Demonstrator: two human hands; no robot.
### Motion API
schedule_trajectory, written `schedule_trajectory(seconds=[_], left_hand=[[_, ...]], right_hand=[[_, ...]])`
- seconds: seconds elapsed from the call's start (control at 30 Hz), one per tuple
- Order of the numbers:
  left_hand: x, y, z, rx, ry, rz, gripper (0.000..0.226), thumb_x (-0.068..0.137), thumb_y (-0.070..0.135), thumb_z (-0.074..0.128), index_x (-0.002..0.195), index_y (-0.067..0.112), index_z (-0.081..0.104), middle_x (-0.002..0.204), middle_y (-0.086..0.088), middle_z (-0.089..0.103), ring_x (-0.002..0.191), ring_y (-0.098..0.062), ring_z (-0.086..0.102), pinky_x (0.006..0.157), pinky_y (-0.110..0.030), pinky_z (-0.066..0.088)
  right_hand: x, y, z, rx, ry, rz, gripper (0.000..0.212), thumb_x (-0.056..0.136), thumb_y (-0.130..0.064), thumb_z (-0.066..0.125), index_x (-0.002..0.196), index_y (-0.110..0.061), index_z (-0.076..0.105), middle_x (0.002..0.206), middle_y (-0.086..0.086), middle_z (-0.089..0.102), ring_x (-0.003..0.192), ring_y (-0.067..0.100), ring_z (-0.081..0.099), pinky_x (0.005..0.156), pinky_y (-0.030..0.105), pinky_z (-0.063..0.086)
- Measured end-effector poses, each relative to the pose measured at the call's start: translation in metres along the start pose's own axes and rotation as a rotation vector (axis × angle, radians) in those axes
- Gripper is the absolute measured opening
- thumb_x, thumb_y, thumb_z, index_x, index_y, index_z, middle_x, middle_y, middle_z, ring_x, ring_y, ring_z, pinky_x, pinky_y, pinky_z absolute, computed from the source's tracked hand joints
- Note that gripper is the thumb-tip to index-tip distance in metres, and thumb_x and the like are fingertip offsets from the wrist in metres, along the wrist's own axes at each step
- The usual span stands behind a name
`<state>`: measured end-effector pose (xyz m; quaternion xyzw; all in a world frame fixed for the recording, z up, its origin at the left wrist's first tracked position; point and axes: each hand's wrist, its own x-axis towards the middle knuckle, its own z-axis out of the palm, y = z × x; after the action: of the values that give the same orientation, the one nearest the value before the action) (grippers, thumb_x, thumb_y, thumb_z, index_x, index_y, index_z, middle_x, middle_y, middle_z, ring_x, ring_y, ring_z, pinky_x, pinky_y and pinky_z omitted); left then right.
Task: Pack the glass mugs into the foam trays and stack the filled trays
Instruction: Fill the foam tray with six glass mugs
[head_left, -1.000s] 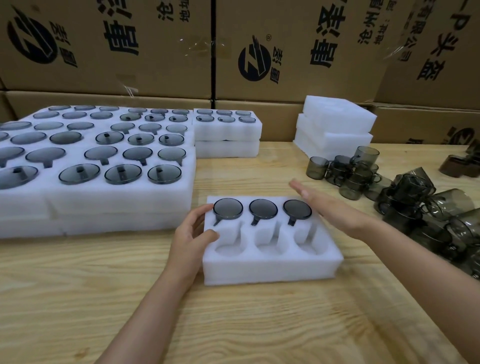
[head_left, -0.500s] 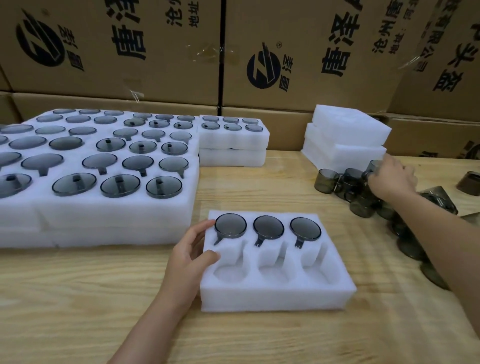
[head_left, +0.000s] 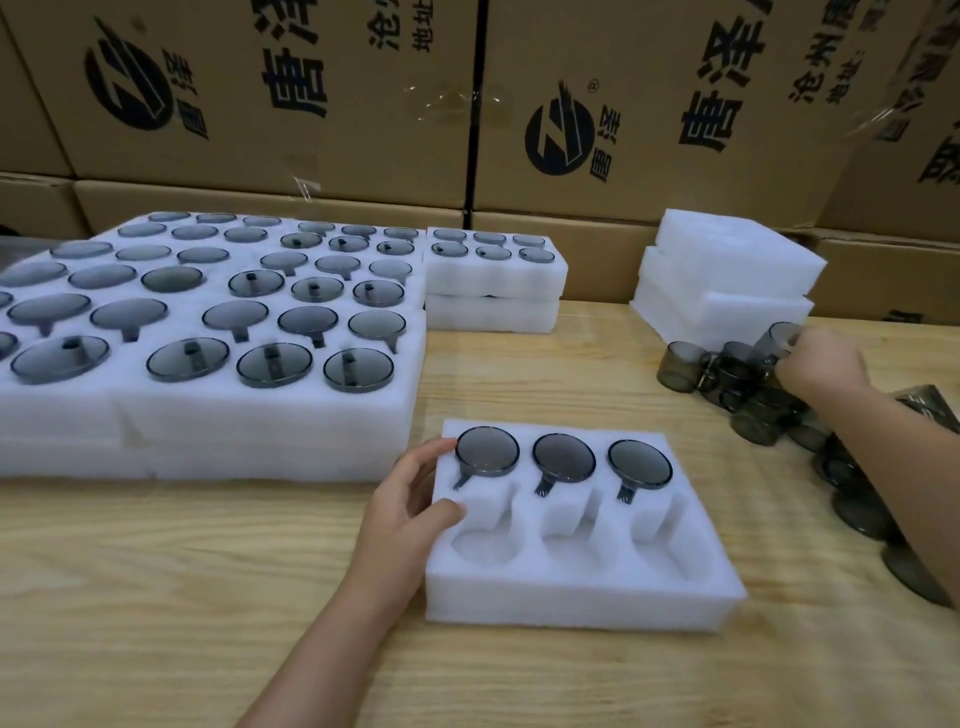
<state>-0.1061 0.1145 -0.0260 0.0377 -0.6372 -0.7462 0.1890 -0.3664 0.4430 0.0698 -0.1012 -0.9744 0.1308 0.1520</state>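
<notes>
- Mugs (head_left: 748, 379): smoky glass, heaped loose on the desk (head_left: 260, 597) under and around the right hand (head_left: 826, 364); probably kept there for a short reach to the tray.
- Right hand stretched out to the heap, fingers curled down onto one upright mug; too blurred to tell whether closed round it or only touching.
- Opposite, the left hand (head_left: 410, 499): spread and relaxed against the left edge of the tray (head_left: 582, 592), thumb laid on the foam, fingertips just beside the first seated mug. Most likely bracing the light foam against sliding during one-handed loading.
- Tray flat on the desk between the hands, its far row filled by three mugs (head_left: 563, 457), round faces up, handles down in their slots toward the near row; three near pockets bare.
- Judged half packed: next mug due in a near pocket, handle turned to suit its slot.
- Beyond the left hand, filled trays (head_left: 208, 410) massed together; just past the right hand, spare foam (head_left: 727, 280) stacked ready.
</notes>
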Motion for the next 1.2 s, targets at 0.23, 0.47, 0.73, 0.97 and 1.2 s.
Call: schedule_trajectory(seconds=[0.23,0.47,0.73,0.97,1.2], left_hand=[[0.0,0.002,0.0,0.004,-0.027,0.027,0.054,0.06,0.007,0.058,0.112,0.019,0.06,0.114,-0.002,0.067,0.106,-0.013,0.063,0.085,-0.024,0.049],[-0.016,0.015,0.002,0.311,0.131,0.322,0.031,0.083,0.024,0.054,0.113,0.031,0.058,0.123,0.008,0.062,0.116,-0.005,0.056,0.095,-0.015,0.042],[-0.033,0.025,0.001,0.216,-0.006,0.454,0.059,0.083,0.04,0.054,0.136,0.026,0.034,0.13,0.002,0.058,0.125,-0.017,0.052,0.105,-0.034,0.04],[-0.035,0.029,0.014,0.261,-0.075,0.487,0.047,0.076,0.037,0.07,0.117,0.025,0.05,0.114,0.017,0.063,0.105,-0.016,0.062,0.092,-0.036,0.049],[-0.026,0.03,0.013,0.024,-0.021,0.374,0.03,0.075,0.016,0.069,0.1,0.019,0.054,0.094,0.013,0.065,0.091,-0.011,0.064,0.083,-0.025,0.049]], right_hand=[[-0.059,-0.025,-0.036,0.197,0.098,-0.206,0.016,0.091,-0.013,0.058,0.099,-0.005,0.07,0.096,0.015,0.067,0.09,0.033,0.057,0.072,0.037,0.047],[-0.211,-0.079,-0.061,0.728,0.007,-0.419,0.01,0.086,-0.012,0.065,0.086,-0.022,0.068,0.085,-0.005,0.067,0.078,0.013,0.06,0.072,0.027,0.044],[-0.306,-0.129,-0.036,1.131,-0.183,-0.508,0.034,0.085,-0.002,0.064,0.076,-0.035,0.062,0.08,-0.011,0.062,0.077,0.021,0.056,0.071,0.025,0.044],[-0.312,-0.122,-0.021,1.294,-0.108,-0.304,0.025,0.083,-0.006,0.068,0.073,-0.029,0.066,0.069,-0.01,0.063,0.059,0.0,0.047,0.06,0.011,0.039],[-0.313,-0.112,-0.021,1.142,-0.258,-0.551,0.043,0.079,-0.025,0.056,0.115,-0.047,0.054,0.128,-0.018,0.044,0.114,0.0,0.044,0.087,0.011,0.037]])
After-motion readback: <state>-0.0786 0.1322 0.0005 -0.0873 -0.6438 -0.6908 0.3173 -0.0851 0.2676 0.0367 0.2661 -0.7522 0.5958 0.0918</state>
